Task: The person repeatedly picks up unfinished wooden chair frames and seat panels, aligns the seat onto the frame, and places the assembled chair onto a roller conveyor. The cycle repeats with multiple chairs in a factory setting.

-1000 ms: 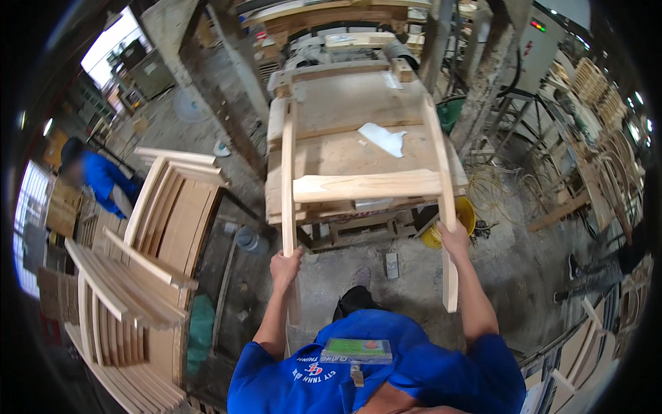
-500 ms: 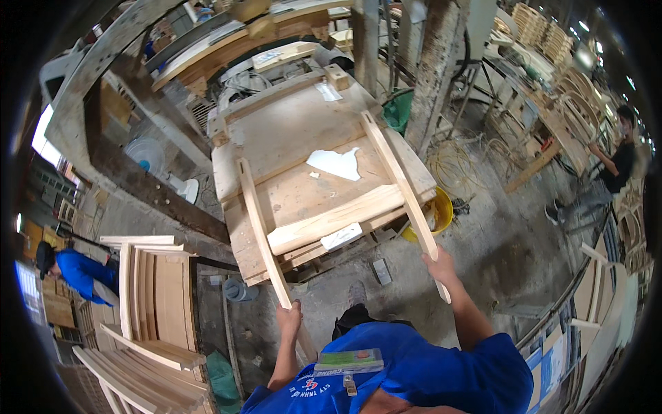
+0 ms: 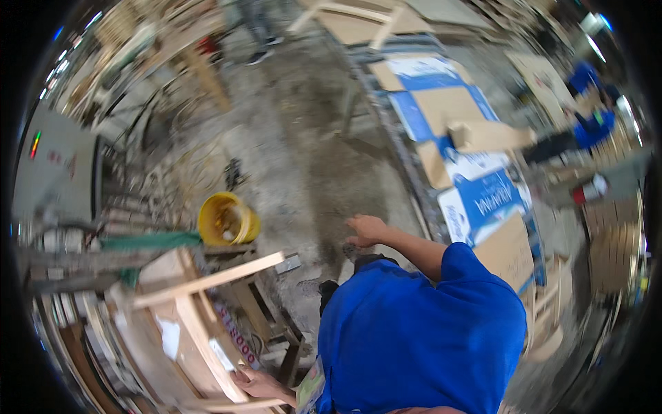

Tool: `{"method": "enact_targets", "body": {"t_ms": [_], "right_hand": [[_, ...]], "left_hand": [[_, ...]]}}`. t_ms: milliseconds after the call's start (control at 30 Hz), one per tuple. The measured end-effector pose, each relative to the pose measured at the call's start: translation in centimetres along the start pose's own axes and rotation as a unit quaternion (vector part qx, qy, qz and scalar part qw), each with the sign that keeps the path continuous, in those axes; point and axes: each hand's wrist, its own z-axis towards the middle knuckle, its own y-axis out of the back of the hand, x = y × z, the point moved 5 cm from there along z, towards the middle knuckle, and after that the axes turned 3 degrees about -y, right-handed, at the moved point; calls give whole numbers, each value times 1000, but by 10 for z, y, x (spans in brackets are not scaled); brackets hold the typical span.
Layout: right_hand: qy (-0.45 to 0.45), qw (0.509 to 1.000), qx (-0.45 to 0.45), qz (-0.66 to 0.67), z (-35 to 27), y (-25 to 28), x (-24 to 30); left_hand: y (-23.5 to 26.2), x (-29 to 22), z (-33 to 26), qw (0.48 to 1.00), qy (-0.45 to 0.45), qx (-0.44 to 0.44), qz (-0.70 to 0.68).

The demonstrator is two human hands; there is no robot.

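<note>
A pale wooden frame point(image 3: 209, 279), made of two long legs joined by a crosspiece, lies over the worktable point(image 3: 148, 331) at the lower left. My left hand point(image 3: 258, 383) is closed at the crosspiece, close to the nearer leg; its fingertips are partly hidden against the wood. A white piece point(image 3: 222, 354) rests along the crosspiece. Out in front of my body, my right hand point(image 3: 367, 230) hangs over the floor, fingers loosely apart, holding nothing.
A yellow bucket point(image 3: 229, 219) stands on the floor beyond the worktable. To the right runs a long surface with blue-and-white flattened cardboard point(image 3: 486, 196) and a wooden piece point(image 3: 489, 136) on it. A co-worker in blue point(image 3: 596, 127) is at the far right; another person's legs point(image 3: 256, 31) show ahead.
My view has swung to the right, so the worktable and frame now sit at the lower left. My right hand has let go of the frame's leg; my left has moved to the crosspiece.
</note>
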Motion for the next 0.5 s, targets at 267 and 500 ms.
{"method": "enact_targets", "body": {"t_ms": [267, 500], "right_hand": [[-203, 805, -551, 87, -110, 142, -205], [-303, 779, -542, 85, -107, 238, -363]], "left_hand": [[-137, -167, -42, 936, -222, 232, -148], [-193, -262, -122, 800, -388, 427, -164]]}}
